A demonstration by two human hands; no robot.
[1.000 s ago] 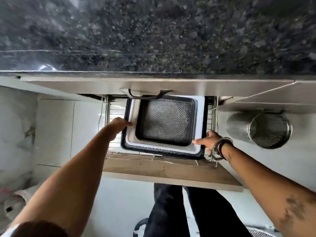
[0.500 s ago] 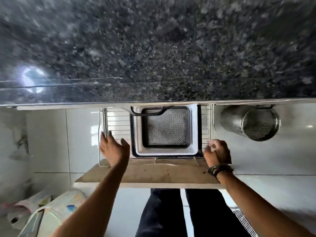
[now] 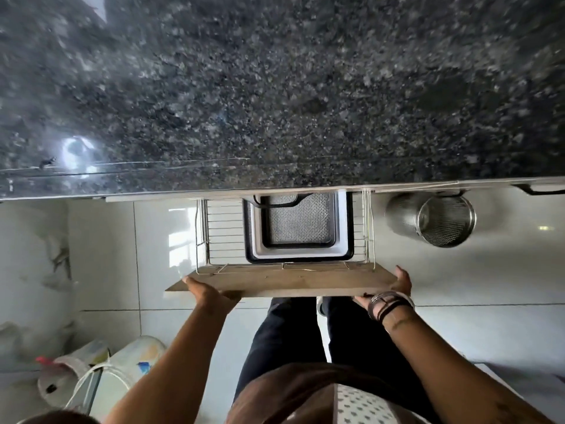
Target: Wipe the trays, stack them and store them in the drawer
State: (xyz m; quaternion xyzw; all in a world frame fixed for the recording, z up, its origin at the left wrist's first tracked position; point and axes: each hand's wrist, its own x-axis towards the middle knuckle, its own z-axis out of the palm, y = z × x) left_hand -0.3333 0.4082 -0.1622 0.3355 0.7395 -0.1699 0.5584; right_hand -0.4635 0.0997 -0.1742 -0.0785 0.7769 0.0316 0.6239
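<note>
A stack of trays (image 3: 298,254) lies in the wire basket of the pulled-out drawer (image 3: 220,228): a black one at the bottom, a white one in it, a black patterned one on top. The far part of the stack is hidden under the counter edge. The drawer's wooden front panel (image 3: 287,281) faces me. My left hand (image 3: 208,293) is flat against the panel's left part, fingers curled over its top edge. My right hand (image 3: 394,284), with bangles at the wrist, presses the panel's right end. Neither hand touches the trays.
A dark speckled granite counter (image 3: 275,87) fills the upper view. A steel perforated holder (image 3: 434,220) lies on the white floor tiles to the right of the drawer. Bags and a white container (image 3: 101,371) sit on the floor at lower left. My legs stand right before the drawer.
My hands left the trays, passed the wire basket's front corners and now rest on the wooden front panel. The drawer has slid further under the counter, hiding more of the tray stack.
</note>
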